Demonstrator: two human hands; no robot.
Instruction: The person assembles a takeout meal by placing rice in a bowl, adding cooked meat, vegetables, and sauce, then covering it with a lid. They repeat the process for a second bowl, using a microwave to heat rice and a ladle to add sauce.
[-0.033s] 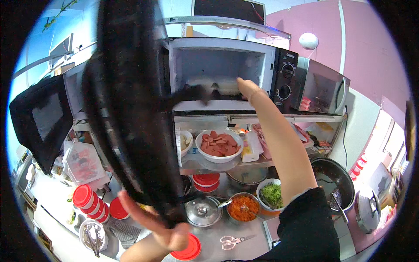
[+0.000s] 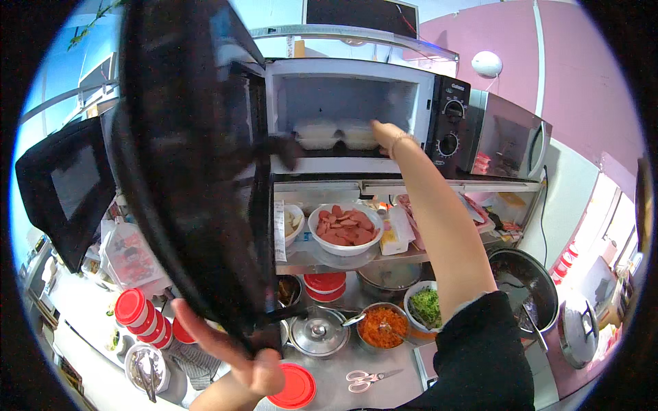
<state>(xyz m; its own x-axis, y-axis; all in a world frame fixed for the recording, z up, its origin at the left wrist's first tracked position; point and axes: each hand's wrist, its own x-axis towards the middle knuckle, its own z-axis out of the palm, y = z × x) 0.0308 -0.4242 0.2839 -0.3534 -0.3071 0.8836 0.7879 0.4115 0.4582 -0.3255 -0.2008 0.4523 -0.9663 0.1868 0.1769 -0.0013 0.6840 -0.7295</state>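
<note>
My left hand (image 2: 236,363) grips the lower end of a large black microwave door (image 2: 185,192), which swings toward me and is partly blurred. Ahead of it the microwave (image 2: 425,75) stands open. My right hand (image 2: 392,135) reaches inside, its fingers closed at the right end of a pale, translucent container (image 2: 322,135) on the oven floor. Its fingertips are partly hidden. The door covers much of the left of the view.
A shelf under the microwave carries a white bowl of sliced pink sausage (image 2: 346,226). Below are a lidded steel pot (image 2: 319,331), a bowl of shredded carrot (image 2: 382,325), a bowl of chopped greens (image 2: 426,306) and scissors (image 2: 370,380). A large black pot (image 2: 528,281) stands right.
My left hand and the black door have moved slightly left, uncovering more of the oven's interior and the shelf. My right hand stays by the container.
</note>
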